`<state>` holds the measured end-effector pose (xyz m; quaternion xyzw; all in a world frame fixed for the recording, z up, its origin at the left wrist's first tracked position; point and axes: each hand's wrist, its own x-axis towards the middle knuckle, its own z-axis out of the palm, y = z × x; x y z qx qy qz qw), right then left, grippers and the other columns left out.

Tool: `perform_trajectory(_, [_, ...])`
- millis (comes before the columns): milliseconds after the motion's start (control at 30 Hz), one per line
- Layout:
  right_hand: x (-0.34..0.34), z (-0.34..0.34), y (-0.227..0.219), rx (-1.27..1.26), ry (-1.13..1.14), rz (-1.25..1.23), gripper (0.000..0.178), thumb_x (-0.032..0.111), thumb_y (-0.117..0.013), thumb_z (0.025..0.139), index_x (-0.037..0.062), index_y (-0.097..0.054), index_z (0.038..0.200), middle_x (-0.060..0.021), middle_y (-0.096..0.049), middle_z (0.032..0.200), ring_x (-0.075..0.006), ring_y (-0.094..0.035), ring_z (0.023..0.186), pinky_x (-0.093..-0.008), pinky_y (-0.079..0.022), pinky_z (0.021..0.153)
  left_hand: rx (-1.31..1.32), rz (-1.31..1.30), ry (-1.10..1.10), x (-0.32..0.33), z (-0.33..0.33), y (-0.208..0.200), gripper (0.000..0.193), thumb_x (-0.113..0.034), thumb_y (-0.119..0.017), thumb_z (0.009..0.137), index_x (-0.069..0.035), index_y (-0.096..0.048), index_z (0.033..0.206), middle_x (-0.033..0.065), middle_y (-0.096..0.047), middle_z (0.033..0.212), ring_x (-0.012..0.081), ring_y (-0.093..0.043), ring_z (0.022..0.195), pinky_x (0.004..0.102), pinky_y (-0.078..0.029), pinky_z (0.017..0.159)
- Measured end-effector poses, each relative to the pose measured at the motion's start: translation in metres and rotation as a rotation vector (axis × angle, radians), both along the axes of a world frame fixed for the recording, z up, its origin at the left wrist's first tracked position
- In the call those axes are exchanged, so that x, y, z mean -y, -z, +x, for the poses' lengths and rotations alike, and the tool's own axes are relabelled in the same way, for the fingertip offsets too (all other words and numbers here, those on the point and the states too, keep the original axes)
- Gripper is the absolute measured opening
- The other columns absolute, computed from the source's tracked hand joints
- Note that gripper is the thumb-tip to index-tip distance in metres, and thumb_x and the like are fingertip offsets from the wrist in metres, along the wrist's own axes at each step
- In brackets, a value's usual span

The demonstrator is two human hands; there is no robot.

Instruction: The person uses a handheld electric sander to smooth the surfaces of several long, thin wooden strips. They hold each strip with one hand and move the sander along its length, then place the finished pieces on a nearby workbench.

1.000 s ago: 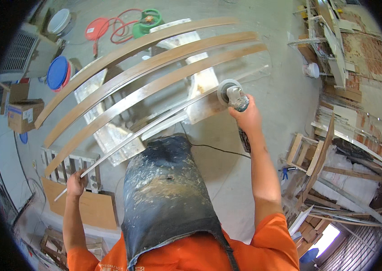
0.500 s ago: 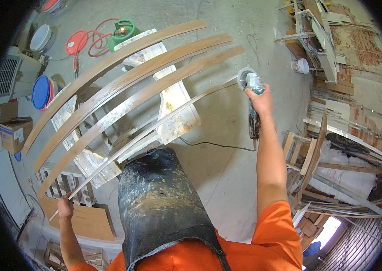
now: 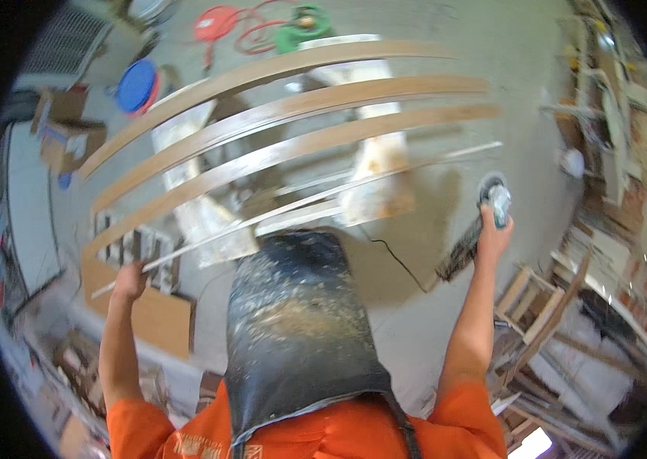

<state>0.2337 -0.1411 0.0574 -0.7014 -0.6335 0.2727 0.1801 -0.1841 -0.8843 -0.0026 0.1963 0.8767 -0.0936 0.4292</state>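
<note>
Gripped near its left end by my closed left hand (image 3: pixel 131 281) is a long thin pale strip (image 3: pixel 453 155), slanting up to the right past the front of my body. My right hand (image 3: pixel 496 233) is wrapped round an angle grinder (image 3: pixel 459 254), held out to the right. Its round disc (image 3: pixel 494 186) sits below the strip's far right end, apart from it. Beyond the strip, three curved wooden slats (image 3: pixel 254 75) lie side by side across pale, stained supports (image 3: pixel 375 176). A dark, paint-spotted apron (image 3: pixel 300 329) hangs over my front.
A dark cord (image 3: pixel 400 260) trails over the floor from the grinder. At the far side are a green gas cylinder (image 3: pixel 302 30), a red hose and a blue-lidded bucket (image 3: pixel 137 86). Cardboard boxes (image 3: pixel 78 145) stand left; a wooden frame (image 3: pixel 530 304) and timber scraps lie right.
The grinder, near the strip's right end before, has moved away from it, down and to the right. My left hand keeps its hold on the strip. The whole view has turned and is blurred.
</note>
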Motion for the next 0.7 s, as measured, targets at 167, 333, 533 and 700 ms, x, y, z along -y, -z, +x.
perform_trajectory(167, [0.136,-0.023,0.002,0.086,-0.513,-0.025,0.09,0.036,-0.091,0.074,0.0028,-0.052,0.148,-0.0201,-0.069,0.129,-0.0312,-0.068,0.116,-0.0423,-0.053,0.1,0.042,0.064,0.054,-0.027,-0.007,-0.015,0.024,-0.024,-0.066,0.09,-0.003,-0.073,0.099,0.0261,-0.073,0.098,0.0472,-0.069,0.097,0.0557,-0.055,0.085])
perform_trajectory(333, [0.251,-0.116,-0.03,0.228,-0.855,-0.346,0.086,0.037,-0.09,0.073,0.0145,-0.054,0.147,-0.0206,-0.073,0.123,-0.0363,-0.074,0.107,-0.046,-0.059,0.091,0.029,0.094,0.112,-0.021,-0.007,-0.002,0.02,-0.02,-0.067,0.088,-0.004,-0.074,0.097,0.0253,-0.073,0.096,0.0463,-0.07,0.094,0.0554,-0.056,0.084])
perform_trajectory(533, [0.314,-0.163,-0.009,0.22,-1.312,-0.17,0.093,0.043,-0.089,0.073,0.0152,-0.048,0.151,-0.019,-0.072,0.109,-0.0409,-0.072,0.095,-0.0503,-0.06,0.081,0.044,0.123,0.185,-0.021,-0.011,0.005,0.019,-0.017,-0.065,0.088,-0.005,-0.072,0.1,0.0249,-0.073,0.094,0.0462,-0.07,0.092,0.0561,-0.056,0.083])
perform_trajectory(700, [0.306,-0.181,-0.027,0.357,-1.2,-0.308,0.09,0.043,-0.089,0.074,0.014,-0.05,0.15,-0.0192,-0.073,0.121,-0.0406,-0.072,0.106,-0.0488,-0.059,0.09,0.025,0.152,0.174,-0.021,-0.007,-0.001,0.019,-0.017,-0.065,0.087,-0.003,-0.07,0.098,0.0253,-0.073,0.095,0.0463,-0.07,0.094,0.0562,-0.056,0.083])
